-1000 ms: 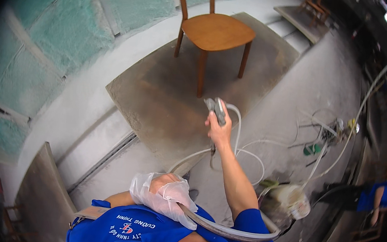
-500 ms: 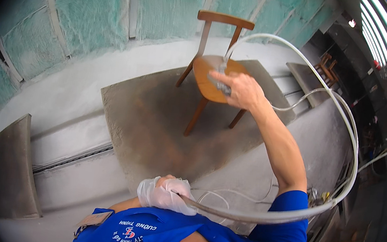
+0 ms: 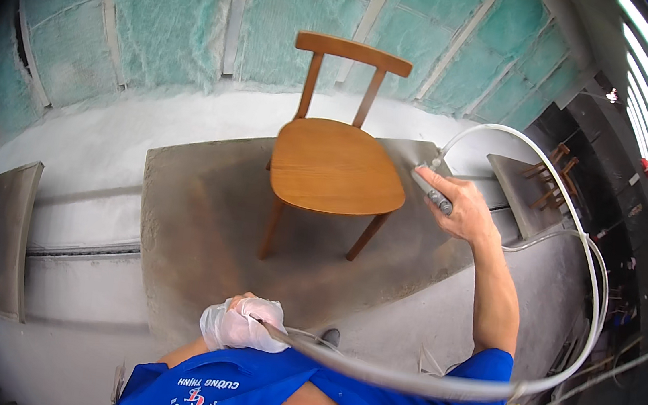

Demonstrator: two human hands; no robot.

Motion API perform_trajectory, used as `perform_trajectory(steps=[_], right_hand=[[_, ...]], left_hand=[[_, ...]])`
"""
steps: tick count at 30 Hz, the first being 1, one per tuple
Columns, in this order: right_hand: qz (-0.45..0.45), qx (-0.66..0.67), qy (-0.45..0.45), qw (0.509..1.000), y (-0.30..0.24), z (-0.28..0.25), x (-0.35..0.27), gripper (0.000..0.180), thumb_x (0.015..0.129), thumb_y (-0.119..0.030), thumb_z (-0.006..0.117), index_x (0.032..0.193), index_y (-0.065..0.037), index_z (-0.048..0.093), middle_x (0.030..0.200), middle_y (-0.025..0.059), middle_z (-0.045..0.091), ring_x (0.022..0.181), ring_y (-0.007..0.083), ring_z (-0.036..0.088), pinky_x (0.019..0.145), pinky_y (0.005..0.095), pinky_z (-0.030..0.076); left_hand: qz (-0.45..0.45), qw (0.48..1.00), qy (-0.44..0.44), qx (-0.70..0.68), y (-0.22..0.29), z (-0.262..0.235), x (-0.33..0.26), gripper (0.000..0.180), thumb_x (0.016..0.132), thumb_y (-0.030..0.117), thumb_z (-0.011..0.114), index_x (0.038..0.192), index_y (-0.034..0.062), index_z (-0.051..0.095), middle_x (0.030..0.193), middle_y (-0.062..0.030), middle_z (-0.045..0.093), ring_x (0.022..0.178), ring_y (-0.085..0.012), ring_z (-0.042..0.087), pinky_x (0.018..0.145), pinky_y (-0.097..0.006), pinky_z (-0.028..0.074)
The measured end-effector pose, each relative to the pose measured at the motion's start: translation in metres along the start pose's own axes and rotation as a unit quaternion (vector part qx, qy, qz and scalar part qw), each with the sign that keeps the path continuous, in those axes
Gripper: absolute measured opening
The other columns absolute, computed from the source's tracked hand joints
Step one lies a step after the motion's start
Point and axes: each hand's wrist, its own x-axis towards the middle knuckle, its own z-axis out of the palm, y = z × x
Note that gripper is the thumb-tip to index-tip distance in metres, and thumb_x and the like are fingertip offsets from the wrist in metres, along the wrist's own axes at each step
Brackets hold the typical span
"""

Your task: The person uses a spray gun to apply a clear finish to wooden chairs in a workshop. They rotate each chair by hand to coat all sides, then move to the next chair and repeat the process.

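Note:
A brown wooden chair (image 3: 336,168) stands upright on a dusty, stained board (image 3: 201,212). To the right of its seat, apart from it, my bare right hand (image 3: 465,208) is wrapped round a grey spray gun (image 3: 432,190). A pale hose (image 3: 541,148) rises from the gun and loops round on the right. Close to my body, my left hand (image 3: 244,324), in a loose clear plastic glove, is closed round the hose's other stretch.
Filter panels (image 3: 169,17) of green fibre line the far wall above a white, powdery strip. Another board (image 3: 0,236) is at the left. More wooden chairs (image 3: 557,179) stand far right, beneath bright lights.
My right hand has swung from over the seat to the chair's right side with the spray gun. The chair has turned, its seat now facing me. My left hand still grips the hose.

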Motion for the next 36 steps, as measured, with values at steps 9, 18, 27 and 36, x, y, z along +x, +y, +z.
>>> perform_trajectory(steps=[9,18,27,36], right_hand=[[0.371,0.648,0.210,0.631,0.270,0.113,-0.049,0.023,0.106,-0.022,0.061,0.121,-0.005,0.065,0.083,0.0054,0.066,0.070,0.0150,0.067,0.042,0.0255,0.042],[0.194,0.883,0.222,0.364,0.368,0.177,-0.019,0.023,0.109,-0.028,0.058,0.116,-0.007,0.063,0.088,0.0063,0.068,0.078,0.0202,0.071,0.042,0.0255,0.043],[0.204,0.888,0.093,0.402,0.325,0.158,0.042,0.024,0.107,-0.027,0.061,0.113,-0.005,0.063,0.086,0.0089,0.070,0.073,0.0203,0.071,0.041,0.0254,0.045],[0.268,0.711,0.110,0.641,0.191,0.076,0.078,0.023,0.107,-0.025,0.060,0.118,-0.006,0.065,0.084,0.0051,0.065,0.069,0.0145,0.068,0.042,0.0249,0.042]], left_hand=[[-0.099,0.977,0.131,0.133,-0.053,0.128,0.122,0.023,0.081,0.020,0.086,0.091,-0.0004,0.079,0.081,-0.0139,0.073,0.069,-0.0241,0.066,0.063,-0.039,0.049],[-0.142,0.948,0.211,0.190,-0.067,0.186,0.158,0.024,0.080,0.019,0.087,0.092,-0.0001,0.080,0.080,-0.0134,0.073,0.069,-0.0239,0.066,0.064,-0.038,0.049],[-0.115,0.946,0.225,0.202,-0.065,0.190,0.148,0.024,0.078,0.019,0.087,0.092,0.0001,0.080,0.079,-0.0129,0.072,0.070,-0.0236,0.066,0.064,-0.038,0.050],[-0.047,0.954,0.230,0.189,-0.044,0.140,0.083,0.025,0.077,0.019,0.087,0.093,0.0004,0.081,0.078,-0.0123,0.071,0.070,-0.0234,0.065,0.065,-0.037,0.050]])
